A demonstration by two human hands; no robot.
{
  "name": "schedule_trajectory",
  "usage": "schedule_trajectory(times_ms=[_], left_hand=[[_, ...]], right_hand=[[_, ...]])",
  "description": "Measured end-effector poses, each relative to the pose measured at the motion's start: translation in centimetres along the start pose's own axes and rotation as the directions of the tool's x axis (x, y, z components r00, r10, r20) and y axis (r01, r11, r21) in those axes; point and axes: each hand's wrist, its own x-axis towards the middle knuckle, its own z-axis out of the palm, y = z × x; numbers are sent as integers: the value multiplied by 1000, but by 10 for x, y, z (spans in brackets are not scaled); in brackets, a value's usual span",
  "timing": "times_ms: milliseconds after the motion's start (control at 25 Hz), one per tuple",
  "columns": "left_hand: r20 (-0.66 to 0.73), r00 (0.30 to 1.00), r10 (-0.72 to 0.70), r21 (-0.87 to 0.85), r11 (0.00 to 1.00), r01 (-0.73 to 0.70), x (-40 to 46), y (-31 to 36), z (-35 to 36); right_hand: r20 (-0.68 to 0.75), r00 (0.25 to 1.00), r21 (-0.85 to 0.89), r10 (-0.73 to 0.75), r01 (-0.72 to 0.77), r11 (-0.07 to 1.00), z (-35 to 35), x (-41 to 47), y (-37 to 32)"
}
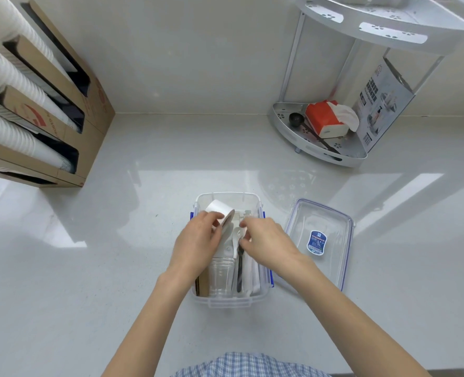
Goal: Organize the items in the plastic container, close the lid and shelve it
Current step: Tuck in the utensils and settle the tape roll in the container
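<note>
Clear plastic, with blue clips along its sides, the container (252,198) sits open on the pale counter (89,254) right in front of me, and I take it as my landmark. Both my hands are down in it. My left hand (198,240) curls its fingers around a white paper cup (220,210) lying tilted at the far left of the container, mouth turned toward the middle. My right hand (266,240) is at the container's middle, fingertips pinched narrow over a white plastic spoon (236,235); whether they truly grip it I cannot tell. Nearer me inside the container lie a clear plastic cup (221,278), a brown cardboard piece (202,285) against the left wall, and dark cutlery in white wrapping (243,276) on the right.

Just right of the container the lid (320,219) lies flat on the counter, apart from it, a blue label at its centre. Far beyond the container to the right stands a white corner rack (318,153) holding a red tissue pack (323,118) and a dark scoop (297,119). Far to the left stands a cardboard dispenser (89,126) stacked with white cups.
</note>
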Motion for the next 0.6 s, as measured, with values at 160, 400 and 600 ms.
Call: schedule_trajectory(times_ms=[160,400,600], left_hand=[[-15,999,-40,106,994,41,12,-10,-5],[8,999,-39,254,967,35,20,-8,0],[-3,1000,-3,279,960,4,21,-10,0]], right_hand=[[-123,991,97,-58,70,993,-1,30,-2],[-95,993,45,-67,72,996,13,57,-9],[-134,988,35,-73,79,996,12,58,-6]])
